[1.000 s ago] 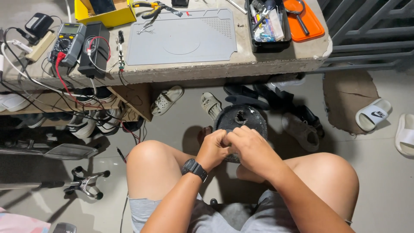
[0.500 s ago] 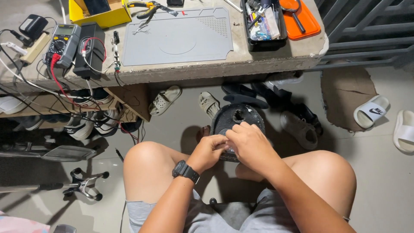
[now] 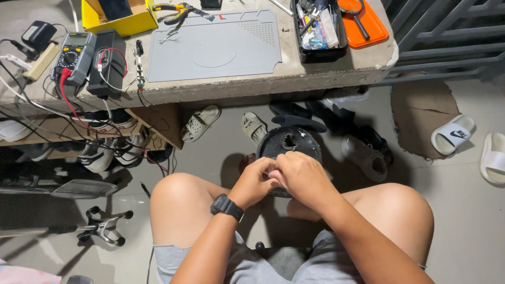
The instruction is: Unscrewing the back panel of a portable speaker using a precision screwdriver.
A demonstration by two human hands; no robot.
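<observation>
While I am sitting by the workbench, my left hand and right hand are pinching the round black part between my knees, working its near edge; steadier fingertip grip seems needed next.

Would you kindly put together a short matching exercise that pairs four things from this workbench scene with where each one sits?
Things:
1. multimeter
2. orange tray
3. black round part
4. grey mat

Places:
A. middle of the bench top
B. held in both hands above the knees
C. left end of the bench, red lead attached
D. right end of the bench

Pairs: 1-C, 2-D, 3-B, 4-A
</observation>
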